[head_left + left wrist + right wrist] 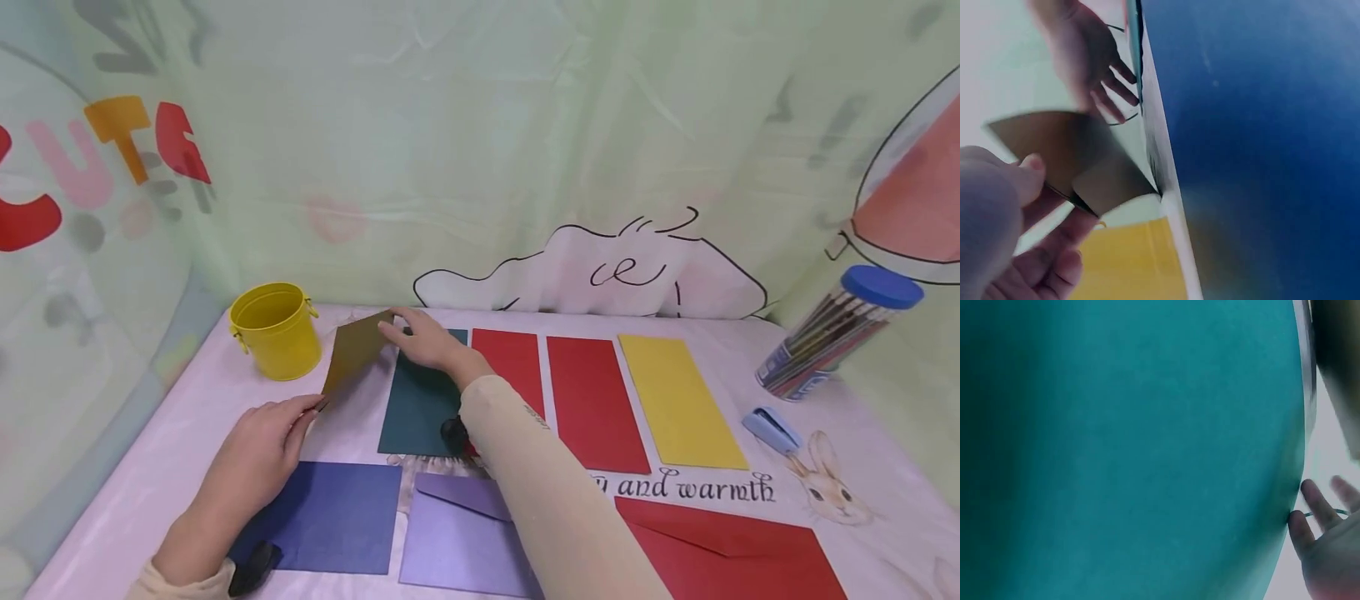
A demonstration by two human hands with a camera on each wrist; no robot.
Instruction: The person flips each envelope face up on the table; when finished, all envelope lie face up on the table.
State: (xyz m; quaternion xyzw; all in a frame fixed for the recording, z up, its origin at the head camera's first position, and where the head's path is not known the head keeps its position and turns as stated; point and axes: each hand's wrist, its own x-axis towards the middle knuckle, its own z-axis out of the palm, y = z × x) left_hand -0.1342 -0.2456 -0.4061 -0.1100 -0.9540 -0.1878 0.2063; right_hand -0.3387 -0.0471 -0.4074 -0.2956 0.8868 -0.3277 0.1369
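Note:
An olive-gold paper envelope (356,348) is held up at a tilt off the table, right of a yellow bucket (285,342). My left hand (258,442) pinches its near edge between thumb and fingers, which the left wrist view shows closely. At its far right corner is my right hand (431,337); in the left wrist view that hand (1088,59) has its fingers spread and extended. Whether its thumb touches the paper cannot be seen. Beneath the right hand lies a dark green envelope (420,396). A blue envelope (345,517) lies below the left hand.
Right of the green one lie two red envelopes (596,404) and a yellow envelope (682,400). Nearer are a purple envelope (457,542) and a large red envelope (735,542). A blue stapler (772,429) and a blue-lidded jar of pencils (832,342) stand at the right.

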